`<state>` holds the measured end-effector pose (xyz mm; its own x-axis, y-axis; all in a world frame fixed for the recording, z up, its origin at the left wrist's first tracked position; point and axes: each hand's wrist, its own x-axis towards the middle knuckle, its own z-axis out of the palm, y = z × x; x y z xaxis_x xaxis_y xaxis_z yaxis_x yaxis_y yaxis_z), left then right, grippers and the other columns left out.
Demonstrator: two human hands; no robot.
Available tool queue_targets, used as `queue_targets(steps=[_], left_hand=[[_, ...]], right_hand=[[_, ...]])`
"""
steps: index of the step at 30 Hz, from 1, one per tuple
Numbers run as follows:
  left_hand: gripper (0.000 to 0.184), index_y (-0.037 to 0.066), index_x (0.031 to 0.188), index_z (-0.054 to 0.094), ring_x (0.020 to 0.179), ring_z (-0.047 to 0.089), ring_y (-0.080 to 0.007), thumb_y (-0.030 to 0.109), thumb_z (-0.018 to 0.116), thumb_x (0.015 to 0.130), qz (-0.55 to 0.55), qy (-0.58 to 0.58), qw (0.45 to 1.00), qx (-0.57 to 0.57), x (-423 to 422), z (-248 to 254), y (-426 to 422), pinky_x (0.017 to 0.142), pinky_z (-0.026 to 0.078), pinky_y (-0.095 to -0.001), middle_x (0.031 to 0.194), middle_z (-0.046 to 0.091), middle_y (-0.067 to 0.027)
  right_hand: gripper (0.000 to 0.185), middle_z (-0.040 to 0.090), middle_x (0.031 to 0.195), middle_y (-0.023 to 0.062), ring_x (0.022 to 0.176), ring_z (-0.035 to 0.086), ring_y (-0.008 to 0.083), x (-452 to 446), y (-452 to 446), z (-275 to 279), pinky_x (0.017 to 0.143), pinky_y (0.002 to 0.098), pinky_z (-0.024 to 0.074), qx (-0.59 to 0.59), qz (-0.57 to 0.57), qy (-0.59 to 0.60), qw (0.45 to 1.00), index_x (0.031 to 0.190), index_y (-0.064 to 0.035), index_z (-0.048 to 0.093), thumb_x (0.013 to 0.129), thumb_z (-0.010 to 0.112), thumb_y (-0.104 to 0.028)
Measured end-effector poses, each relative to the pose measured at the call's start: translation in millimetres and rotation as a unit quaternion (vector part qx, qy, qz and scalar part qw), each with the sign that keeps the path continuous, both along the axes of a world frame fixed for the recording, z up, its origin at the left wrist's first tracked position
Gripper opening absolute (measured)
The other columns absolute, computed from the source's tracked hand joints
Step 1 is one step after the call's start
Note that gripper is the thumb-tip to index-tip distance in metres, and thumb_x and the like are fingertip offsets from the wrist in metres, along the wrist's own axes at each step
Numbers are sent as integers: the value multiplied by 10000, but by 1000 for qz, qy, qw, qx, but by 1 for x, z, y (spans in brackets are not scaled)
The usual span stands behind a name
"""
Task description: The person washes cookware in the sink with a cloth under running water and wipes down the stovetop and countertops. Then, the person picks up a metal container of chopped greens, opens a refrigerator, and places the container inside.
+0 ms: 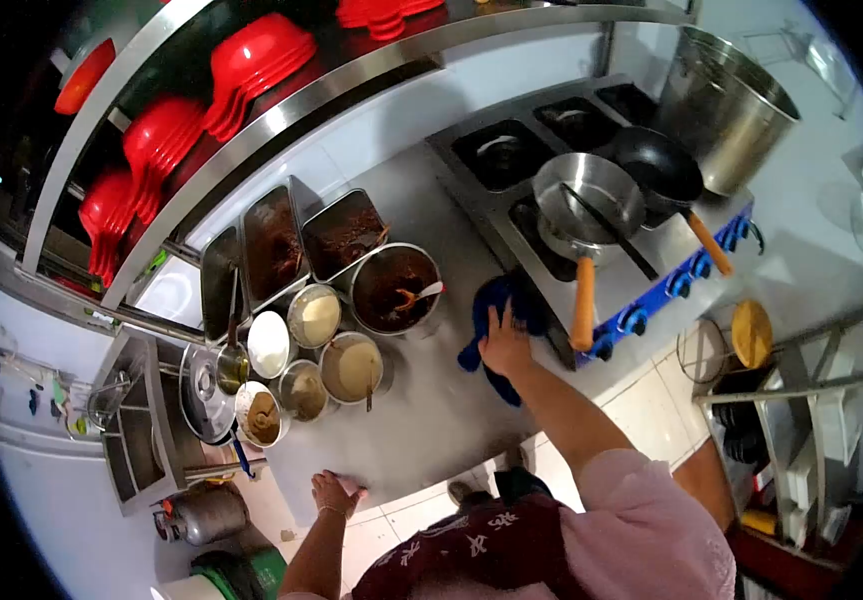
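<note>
My right hand (504, 345) presses down on a bunched dark blue cloth (471, 354) and holds it against the steel countertop (421, 400), close beside the stove's left side. Parts of the cloth stick out above, left of and below the hand. At the counter's front edge rests my left hand (335, 494), thumb spread away from the fingers, with nothing seen in it. A deep pot of dark red sauce (391, 285) with a white-handled utensil stands beyond the hands, along with a tub of beige sauce (351, 368).
Several sauce containers crowd the counter's left, including rectangular pans (271, 245). On the stove (501, 150) sit a saucepan (588, 195) with a dark utensil, a black frying pan (656, 165) and a tall stockpot (726, 110). Red bowls (256, 65) line the overhead shelf (351, 70).
</note>
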<state>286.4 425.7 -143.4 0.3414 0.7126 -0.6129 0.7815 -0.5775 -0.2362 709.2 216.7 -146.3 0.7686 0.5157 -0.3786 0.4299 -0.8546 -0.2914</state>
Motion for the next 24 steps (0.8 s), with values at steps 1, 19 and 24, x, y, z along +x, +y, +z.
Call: queue_targets(steps=[1,19,24], left_hand=[[1149,-97,1337,174,1308,221,-380,624,700,614,-17,10,1000,5,5,7,-2,1045,284,-429,1376,254,-270],[1021,-104,1289,280,1258,279,-381,562,709,645,18,-76,996,31,0,12,-3,1042,280,-421,1294,341,-267],[968,-49,1333,276,1311,231,-390,519,700,674,56,-130,989,37,-11,26,-8,1062,250,-439,1369,285,-272]], right_hand=[[649,-9,1482,220,1211,404,418,16,16,-3,979,463,362,-3,11,-20,1000,1445,-104,91,910,362,-352],[567,100,1490,166,1389,26,285,-19,10,0,1105,475,93,-59,173,-140,973,1411,-26,195,919,308,-286],[507,201,1413,275,1353,112,389,-152,-78,-10,1066,573,111,-11,355,-148,923,1283,40,396,876,416,-263]])
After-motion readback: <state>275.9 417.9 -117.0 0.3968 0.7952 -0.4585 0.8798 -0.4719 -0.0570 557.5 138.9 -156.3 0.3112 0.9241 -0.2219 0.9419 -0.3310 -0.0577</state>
